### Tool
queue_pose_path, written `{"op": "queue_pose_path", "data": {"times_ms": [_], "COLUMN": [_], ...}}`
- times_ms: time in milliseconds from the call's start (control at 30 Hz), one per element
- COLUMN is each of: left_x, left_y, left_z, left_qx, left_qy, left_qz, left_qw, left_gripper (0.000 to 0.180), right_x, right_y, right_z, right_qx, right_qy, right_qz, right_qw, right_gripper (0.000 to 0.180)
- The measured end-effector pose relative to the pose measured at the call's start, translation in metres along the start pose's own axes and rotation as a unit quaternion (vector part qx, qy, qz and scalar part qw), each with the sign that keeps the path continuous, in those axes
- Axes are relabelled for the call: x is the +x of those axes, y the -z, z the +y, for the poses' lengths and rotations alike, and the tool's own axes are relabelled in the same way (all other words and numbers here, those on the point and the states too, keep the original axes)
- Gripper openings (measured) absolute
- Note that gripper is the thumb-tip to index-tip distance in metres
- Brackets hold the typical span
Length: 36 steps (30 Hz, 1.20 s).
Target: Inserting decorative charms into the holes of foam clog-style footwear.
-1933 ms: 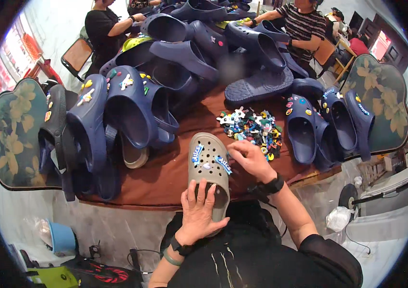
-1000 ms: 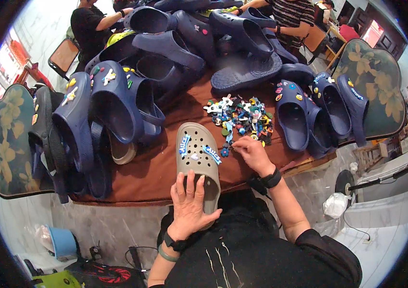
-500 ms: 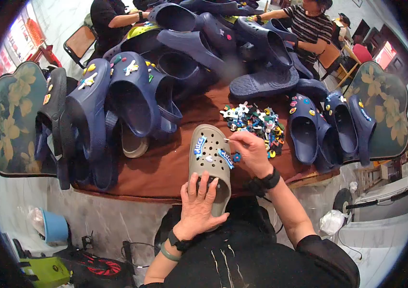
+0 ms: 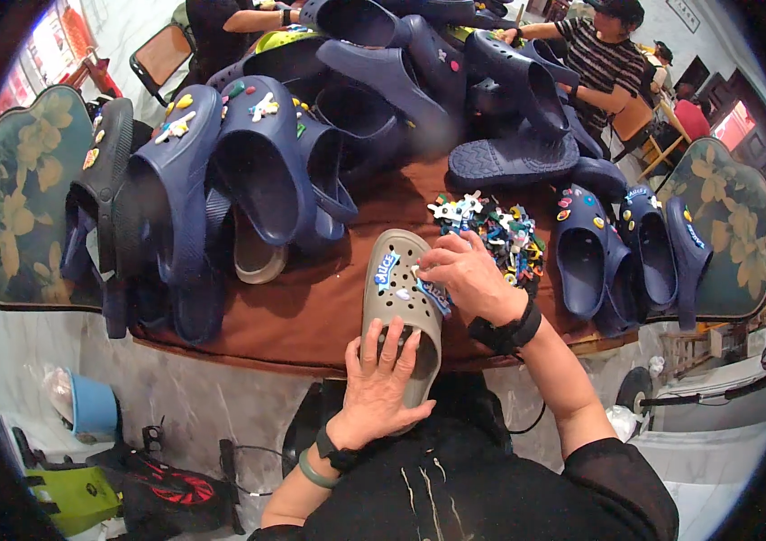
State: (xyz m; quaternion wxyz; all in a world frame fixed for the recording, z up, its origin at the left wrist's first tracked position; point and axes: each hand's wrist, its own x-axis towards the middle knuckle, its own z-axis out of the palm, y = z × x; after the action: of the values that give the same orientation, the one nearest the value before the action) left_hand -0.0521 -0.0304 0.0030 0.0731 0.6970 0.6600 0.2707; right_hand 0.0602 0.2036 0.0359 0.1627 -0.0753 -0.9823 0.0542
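A grey-beige clog (image 4: 386,316) with holes in its upper lies at the table's near edge, toe pointing away. Two blue-and-white name charms and a pale heart-shaped charm (image 4: 403,294) sit on its upper. My left hand (image 4: 374,389) grips the clog near its foot opening, fingers over the opening's front edge and thumb along the right side. Over the right half of the upper, my right hand (image 4: 475,281) is closed in a pinch on a small white charm (image 4: 416,272); its fingers partly hide the right name charm (image 4: 436,298).
A heap of colourful charms (image 4: 509,236) lies beyond my right hand. Dark blue clogs (image 4: 261,171) are piled at the left and back, with more decorated clogs (image 4: 581,243) at the right. Two people work across the table (image 4: 320,307). A blue bucket (image 4: 95,406) stands lower left.
My right hand has moved its pinched fingertips onto the clog's upper, beside the right name charm. My left hand keeps its grip. The whole view has shifted slightly.
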Motion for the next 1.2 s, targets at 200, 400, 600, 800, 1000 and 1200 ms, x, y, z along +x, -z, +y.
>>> {"op": "queue_pose_path", "data": {"times_ms": [200,400,600,800,1000,1200], "left_x": [0.003,0.001,0.000,-0.002,0.001,0.004], "left_y": [0.003,0.002,-0.001,-0.001,0.002,0.002], "left_z": [0.000,0.001,0.000,-0.001,-0.001,-0.002], "left_qx": [0.001,0.015,0.014,0.006,-0.008,-0.012], "left_qy": [0.000,-0.002,-0.011,-0.007,-0.008,-0.011], "left_qz": [-0.015,-0.006,0.002,-0.004,-0.008,0.000], "left_qw": [1.000,1.000,1.000,1.000,1.000,1.000], "left_gripper": [0.107,0.092,0.090,0.087,0.084,0.081], "right_x": [0.001,0.003,0.030,0.050,0.049,0.042], "right_y": [-0.010,-0.006,0.003,0.008,-0.004,-0.032], "right_z": [-0.013,-0.006,0.010,0.010,0.027,0.013], "right_qx": [-0.069,0.044,0.093,0.208,0.258,0.216], "right_qy": [-0.025,-0.080,-0.129,-0.255,-0.295,-0.347], "right_qz": [-0.045,-0.031,-0.071,-0.145,-0.187,-0.154], "right_qw": [0.996,0.995,0.985,0.933,0.901,0.900], "right_gripper": [0.023,0.019,0.010,0.027,0.057,0.050]}}
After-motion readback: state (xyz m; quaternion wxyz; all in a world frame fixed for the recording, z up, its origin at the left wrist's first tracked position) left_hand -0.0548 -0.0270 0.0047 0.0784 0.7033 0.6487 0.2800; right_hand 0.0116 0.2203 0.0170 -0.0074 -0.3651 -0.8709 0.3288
